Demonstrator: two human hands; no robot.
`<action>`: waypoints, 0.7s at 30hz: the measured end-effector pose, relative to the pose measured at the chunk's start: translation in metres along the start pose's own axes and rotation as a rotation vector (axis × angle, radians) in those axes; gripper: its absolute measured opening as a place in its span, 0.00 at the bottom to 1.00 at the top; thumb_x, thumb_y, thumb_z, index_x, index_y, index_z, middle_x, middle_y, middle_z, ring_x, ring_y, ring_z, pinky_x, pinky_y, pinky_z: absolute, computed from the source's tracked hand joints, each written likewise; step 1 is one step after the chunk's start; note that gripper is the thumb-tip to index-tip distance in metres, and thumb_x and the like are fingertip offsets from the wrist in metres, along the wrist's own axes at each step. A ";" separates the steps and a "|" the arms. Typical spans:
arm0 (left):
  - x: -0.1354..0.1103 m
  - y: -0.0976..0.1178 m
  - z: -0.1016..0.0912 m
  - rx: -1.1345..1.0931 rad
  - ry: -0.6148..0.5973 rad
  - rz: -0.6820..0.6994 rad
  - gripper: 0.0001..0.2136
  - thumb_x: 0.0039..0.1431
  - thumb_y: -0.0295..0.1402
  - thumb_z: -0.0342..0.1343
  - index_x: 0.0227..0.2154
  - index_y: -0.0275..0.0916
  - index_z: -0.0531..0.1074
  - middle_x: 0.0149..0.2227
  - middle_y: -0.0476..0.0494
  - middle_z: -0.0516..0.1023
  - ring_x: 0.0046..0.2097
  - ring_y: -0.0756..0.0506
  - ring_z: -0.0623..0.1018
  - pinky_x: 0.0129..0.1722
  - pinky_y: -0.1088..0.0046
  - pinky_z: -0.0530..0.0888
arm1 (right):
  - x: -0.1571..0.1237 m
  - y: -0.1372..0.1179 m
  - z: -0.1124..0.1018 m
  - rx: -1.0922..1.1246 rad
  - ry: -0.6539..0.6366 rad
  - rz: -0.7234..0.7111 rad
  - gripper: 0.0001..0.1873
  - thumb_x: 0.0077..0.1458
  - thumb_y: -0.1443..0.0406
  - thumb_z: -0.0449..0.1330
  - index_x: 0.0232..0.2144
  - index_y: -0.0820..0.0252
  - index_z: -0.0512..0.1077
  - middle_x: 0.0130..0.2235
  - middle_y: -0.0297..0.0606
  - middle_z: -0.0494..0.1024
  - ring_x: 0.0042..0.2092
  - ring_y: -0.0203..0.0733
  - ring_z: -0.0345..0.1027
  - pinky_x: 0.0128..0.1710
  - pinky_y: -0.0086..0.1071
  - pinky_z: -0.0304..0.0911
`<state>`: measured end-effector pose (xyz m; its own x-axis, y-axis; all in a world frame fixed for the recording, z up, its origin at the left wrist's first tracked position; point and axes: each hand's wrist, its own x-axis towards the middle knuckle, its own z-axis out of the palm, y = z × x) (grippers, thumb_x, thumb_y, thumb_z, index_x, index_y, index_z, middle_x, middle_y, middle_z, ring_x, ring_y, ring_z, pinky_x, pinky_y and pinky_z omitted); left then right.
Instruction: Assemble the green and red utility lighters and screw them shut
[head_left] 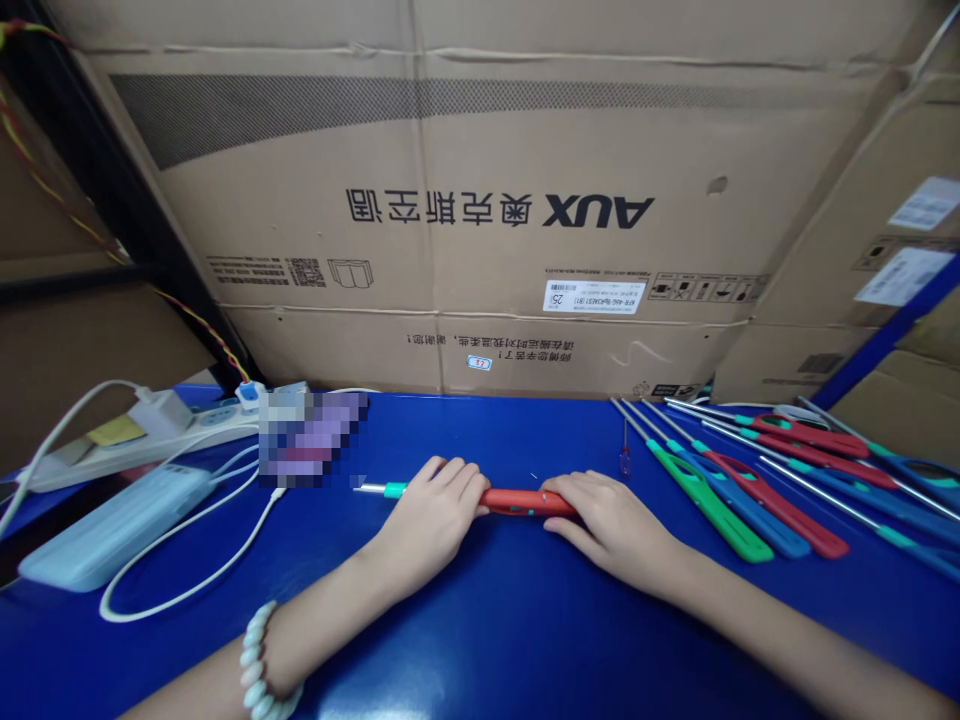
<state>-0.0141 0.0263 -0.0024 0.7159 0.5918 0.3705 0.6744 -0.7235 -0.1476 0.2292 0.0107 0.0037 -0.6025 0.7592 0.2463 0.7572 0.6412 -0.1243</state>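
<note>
A long tool with a red handle (517,501), a teal collar and a thin metal shaft lies crosswise on the blue table (480,620). My left hand (431,515) curls over the tool near the teal collar. My right hand (611,525) wraps the other end of the red handle. Both hands rest on the tabletop. A bead bracelet (259,665) circles my left wrist.
Several similar tools with red, green and blue handles (750,490) lie in a row at the right. A small red-tipped pin (625,455) lies near them. A power strip (142,430), a pale power bank (112,525) with a white cable and a blurred object sit left. Large cardboard boxes (480,200) stand behind.
</note>
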 end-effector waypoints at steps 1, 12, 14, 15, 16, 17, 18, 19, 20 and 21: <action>0.000 0.002 0.000 -0.001 0.003 0.009 0.10 0.69 0.30 0.42 0.34 0.34 0.66 0.34 0.42 0.71 0.34 0.42 0.67 0.36 0.65 0.61 | 0.000 -0.001 0.001 -0.004 -0.008 -0.009 0.08 0.61 0.63 0.56 0.41 0.61 0.67 0.37 0.41 0.77 0.36 0.46 0.70 0.37 0.35 0.60; -0.002 0.009 0.006 -0.028 -0.029 0.069 0.06 0.65 0.28 0.50 0.30 0.36 0.65 0.31 0.44 0.70 0.35 0.42 0.69 0.34 0.66 0.61 | -0.001 -0.014 0.010 -0.132 0.002 -0.137 0.02 0.59 0.67 0.56 0.36 0.61 0.67 0.32 0.39 0.75 0.32 0.44 0.69 0.34 0.35 0.57; -0.003 0.011 0.007 -0.002 -0.019 0.059 0.05 0.62 0.25 0.50 0.30 0.36 0.65 0.31 0.44 0.70 0.34 0.42 0.68 0.33 0.66 0.61 | -0.001 -0.019 0.012 -0.131 0.010 -0.144 0.04 0.58 0.67 0.58 0.36 0.61 0.67 0.33 0.38 0.76 0.32 0.44 0.69 0.35 0.35 0.57; -0.003 0.012 0.008 0.016 -0.013 0.061 0.05 0.61 0.23 0.50 0.29 0.36 0.65 0.31 0.44 0.70 0.34 0.42 0.68 0.33 0.66 0.61 | -0.002 -0.020 0.014 -0.139 0.022 -0.153 0.04 0.57 0.67 0.59 0.36 0.61 0.66 0.32 0.38 0.76 0.32 0.43 0.69 0.34 0.34 0.56; -0.003 0.013 0.008 0.038 -0.006 0.065 0.05 0.60 0.22 0.50 0.29 0.36 0.65 0.31 0.44 0.70 0.34 0.42 0.68 0.33 0.66 0.61 | -0.002 -0.022 0.017 -0.156 0.042 -0.163 0.04 0.57 0.67 0.59 0.35 0.61 0.66 0.32 0.37 0.75 0.31 0.43 0.69 0.34 0.34 0.56; -0.003 0.015 0.008 0.060 0.000 0.070 0.05 0.59 0.22 0.50 0.29 0.36 0.65 0.31 0.43 0.70 0.34 0.42 0.68 0.33 0.65 0.62 | -0.002 -0.023 0.019 -0.180 0.071 -0.173 0.04 0.58 0.66 0.59 0.34 0.61 0.66 0.31 0.37 0.75 0.30 0.43 0.68 0.33 0.34 0.55; -0.002 0.016 0.008 0.080 0.006 0.074 0.05 0.59 0.22 0.50 0.29 0.36 0.65 0.31 0.43 0.70 0.34 0.42 0.68 0.33 0.65 0.62 | -0.002 -0.024 0.021 -0.208 0.102 -0.181 0.05 0.59 0.65 0.57 0.33 0.61 0.65 0.29 0.37 0.75 0.29 0.43 0.68 0.32 0.34 0.55; -0.002 0.017 0.008 0.100 0.009 0.077 0.05 0.59 0.22 0.50 0.29 0.35 0.65 0.31 0.43 0.70 0.34 0.42 0.68 0.33 0.65 0.62 | -0.002 -0.025 0.023 -0.235 0.134 -0.190 0.06 0.61 0.65 0.55 0.32 0.61 0.65 0.28 0.37 0.74 0.28 0.42 0.67 0.31 0.33 0.54; -0.002 0.018 0.008 0.116 0.012 0.077 0.05 0.59 0.22 0.50 0.28 0.35 0.65 0.31 0.42 0.70 0.34 0.41 0.69 0.33 0.65 0.62 | -0.001 -0.025 0.024 -0.259 0.161 -0.199 0.08 0.63 0.64 0.53 0.31 0.61 0.64 0.26 0.36 0.73 0.26 0.41 0.67 0.30 0.33 0.53; -0.002 0.019 0.008 0.129 0.015 0.076 0.05 0.58 0.22 0.50 0.28 0.35 0.65 0.31 0.42 0.70 0.34 0.41 0.69 0.33 0.65 0.62 | -0.001 -0.024 0.025 -0.277 0.179 -0.209 0.10 0.64 0.64 0.51 0.29 0.61 0.64 0.25 0.36 0.72 0.25 0.40 0.66 0.29 0.33 0.51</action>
<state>-0.0016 0.0145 -0.0131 0.7634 0.5313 0.3674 0.6370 -0.7135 -0.2918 0.2051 -0.0030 -0.0173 -0.7155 0.5684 0.4061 0.6773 0.7069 0.2040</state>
